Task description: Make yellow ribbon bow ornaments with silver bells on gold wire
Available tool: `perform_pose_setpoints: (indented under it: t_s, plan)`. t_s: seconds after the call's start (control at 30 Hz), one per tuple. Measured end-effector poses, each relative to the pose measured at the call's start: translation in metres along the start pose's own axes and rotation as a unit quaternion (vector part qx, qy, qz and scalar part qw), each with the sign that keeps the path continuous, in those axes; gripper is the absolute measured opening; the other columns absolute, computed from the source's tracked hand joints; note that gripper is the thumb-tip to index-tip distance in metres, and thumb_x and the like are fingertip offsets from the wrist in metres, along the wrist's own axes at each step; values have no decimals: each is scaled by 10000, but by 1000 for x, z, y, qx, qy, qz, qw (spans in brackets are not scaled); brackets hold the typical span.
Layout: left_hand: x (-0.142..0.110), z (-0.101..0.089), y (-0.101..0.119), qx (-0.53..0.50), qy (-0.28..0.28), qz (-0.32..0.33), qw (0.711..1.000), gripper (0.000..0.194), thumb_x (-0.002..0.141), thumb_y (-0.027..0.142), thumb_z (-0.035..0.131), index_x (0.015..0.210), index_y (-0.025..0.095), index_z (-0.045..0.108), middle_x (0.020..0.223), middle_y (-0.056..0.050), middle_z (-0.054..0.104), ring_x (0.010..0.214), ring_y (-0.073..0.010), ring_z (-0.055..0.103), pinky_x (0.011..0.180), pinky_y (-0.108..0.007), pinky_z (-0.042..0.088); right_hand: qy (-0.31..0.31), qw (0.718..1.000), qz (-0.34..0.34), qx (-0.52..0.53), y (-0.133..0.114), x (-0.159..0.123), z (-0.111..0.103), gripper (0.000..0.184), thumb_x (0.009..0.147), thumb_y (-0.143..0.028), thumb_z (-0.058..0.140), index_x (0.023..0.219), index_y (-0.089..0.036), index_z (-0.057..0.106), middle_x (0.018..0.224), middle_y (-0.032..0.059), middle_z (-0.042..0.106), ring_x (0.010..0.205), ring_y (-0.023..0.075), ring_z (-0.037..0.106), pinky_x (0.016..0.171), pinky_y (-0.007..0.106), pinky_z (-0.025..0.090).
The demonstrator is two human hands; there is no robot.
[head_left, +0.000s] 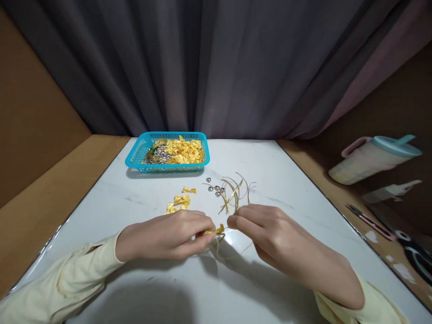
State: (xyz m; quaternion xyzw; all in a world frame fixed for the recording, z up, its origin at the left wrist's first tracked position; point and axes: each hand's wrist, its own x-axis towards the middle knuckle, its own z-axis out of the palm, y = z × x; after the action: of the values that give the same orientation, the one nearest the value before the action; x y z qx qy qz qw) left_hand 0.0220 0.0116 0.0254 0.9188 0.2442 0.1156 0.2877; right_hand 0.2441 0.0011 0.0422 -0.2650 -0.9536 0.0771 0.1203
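Observation:
My left hand (178, 234) is closed, pinching a small yellow ribbon bow (219, 229) that pokes out past its fingertips. Just right of it, my right hand (266, 229) is closed in a pinch on a thin gold cord; a loop of cord (218, 249) hangs below the bow. Beyond the hands lies a loose bunch of gold cords (232, 193). Several small silver beads (218, 189) sit at the bunch's left side. More yellow bows (182, 199) rest on the table behind my left hand, which partly covers some of them.
A blue basket (168, 168) at the back holds yellow bows, silver beads and gold cord on the white table (263, 157). Along the right side are a tumbler (367, 159), a small bottle (384, 193), pink-handled snips (374, 223) and black-handled scissors (415, 254).

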Motion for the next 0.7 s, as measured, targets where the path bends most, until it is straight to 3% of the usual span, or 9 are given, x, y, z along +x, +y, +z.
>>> perform_pose_setpoints:
  t_s: [0.33,0.7]
  plan:
    - [1,2,0,-6,4,10,1000,218,929,184,349,783,152,507,679,1,496,607,-115,446,584,-217,357,45,997,8,63,5,6,5,313,743,43,288,827,-103,551,683,58,558,586,146,466,540,250,371]
    - [2,1,0,-16,1,21,1000,220,926,176,353,804,138,532,683,-14,525,611,-120,465,587,-213,362,29,996,16,80,3,6,4,295,715,28,304,827,-111,539,710,72,585,614,153,514,556,249,410]
